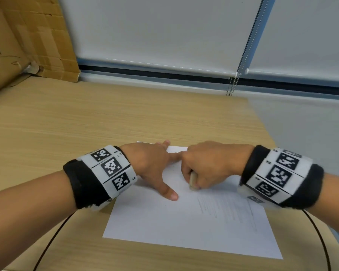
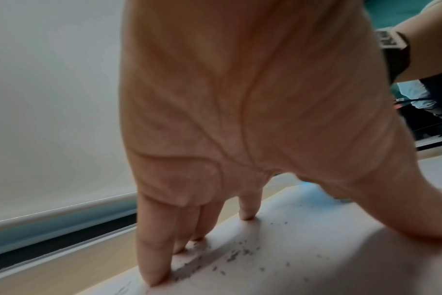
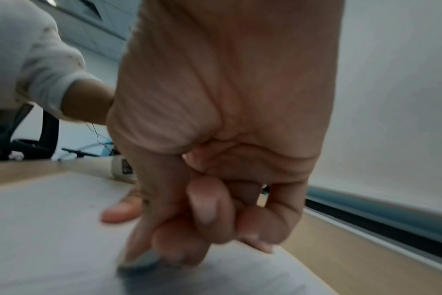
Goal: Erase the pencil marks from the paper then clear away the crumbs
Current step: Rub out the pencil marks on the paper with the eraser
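Observation:
A white sheet of paper (image 1: 184, 222) lies on the wooden desk (image 1: 86, 124), with faint pencil lines (image 1: 223, 210) on its right half. My left hand (image 1: 155, 165) lies spread flat on the sheet's upper left, its straight fingers (image 2: 154, 265) pressing it down. My right hand (image 1: 207, 165) pinches a pale eraser (image 1: 193, 180), whose lower end touches the paper just right of my left thumb. From the right wrist view the eraser (image 3: 139, 259) is blurred under curled fingers. Dark eraser crumbs (image 2: 235, 255) lie scattered on the paper (image 2: 316, 269) by my left fingertips.
A cardboard box (image 1: 27, 40) stands at the desk's far left corner. A white roller blind (image 1: 164, 32) with bead chains (image 1: 232, 85) hangs behind the desk. The desk's right edge (image 1: 262, 122) runs close to the paper. Black cables (image 1: 53, 237) trail from both wristbands.

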`<state>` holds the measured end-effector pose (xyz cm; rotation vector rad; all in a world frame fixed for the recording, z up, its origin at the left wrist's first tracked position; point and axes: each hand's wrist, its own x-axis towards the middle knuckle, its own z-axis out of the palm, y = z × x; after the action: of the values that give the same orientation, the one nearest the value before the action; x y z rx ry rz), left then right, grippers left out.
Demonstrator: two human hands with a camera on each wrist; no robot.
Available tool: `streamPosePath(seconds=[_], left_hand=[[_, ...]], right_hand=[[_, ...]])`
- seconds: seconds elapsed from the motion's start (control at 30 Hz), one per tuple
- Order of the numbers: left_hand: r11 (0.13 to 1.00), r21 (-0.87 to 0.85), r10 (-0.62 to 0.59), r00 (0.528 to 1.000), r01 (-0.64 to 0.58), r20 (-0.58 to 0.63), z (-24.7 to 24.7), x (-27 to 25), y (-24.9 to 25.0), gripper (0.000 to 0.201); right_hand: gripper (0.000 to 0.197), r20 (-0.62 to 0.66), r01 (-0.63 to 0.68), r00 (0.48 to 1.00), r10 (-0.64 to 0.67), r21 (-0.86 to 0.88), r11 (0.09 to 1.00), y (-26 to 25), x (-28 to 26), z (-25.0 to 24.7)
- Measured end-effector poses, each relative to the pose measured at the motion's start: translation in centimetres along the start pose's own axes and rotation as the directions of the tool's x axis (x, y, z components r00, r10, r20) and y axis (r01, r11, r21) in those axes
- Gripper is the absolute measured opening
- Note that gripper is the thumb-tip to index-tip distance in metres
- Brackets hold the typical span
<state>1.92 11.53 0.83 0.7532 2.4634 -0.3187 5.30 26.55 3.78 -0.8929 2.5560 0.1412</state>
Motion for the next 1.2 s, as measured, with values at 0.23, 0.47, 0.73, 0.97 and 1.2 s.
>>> streamPosePath(seconds=[0.23,0.47,0.73,0.97,1.2], left_hand=[[1.000,0.001,-0.010,1.000,0.010,0.004,0.3,0.4,-0.1,0.123],[1.000,0.008,-0.016,1.000,0.016,0.014,0.2,0.5,0.0,0.122],[1.000,0.002,-0.011,1.000,0.011,0.017,0.2,0.6,0.0,0.122],[1.000,0.023,-0.017,1.000,0.016,0.021,0.3,0.8,-0.1,0.123],[1.000,-0.006,-0.025,0.998,0.025,0.049,0.1,0.6,-0.2,0.123]], right_hand=[[0.016,0.050,0.031,0.998,-0.033,0.039,0.999,-0.6,-1.5,1.4],[0.017,-0.005,0.027,1.000,-0.027,0.058,0.998,-0.5,-1.7,1.8],[0.014,-0.026,0.007,1.000,-0.005,0.080,0.997,0.0,-1.7,1.4],[0.006,0.062,-0.010,0.998,0.009,0.014,1.000,-0.2,-1.3,0.8],[0.009,-0.186,-0.155,0.968,0.168,0.087,0.984,4.0,3.6,-0.8]])
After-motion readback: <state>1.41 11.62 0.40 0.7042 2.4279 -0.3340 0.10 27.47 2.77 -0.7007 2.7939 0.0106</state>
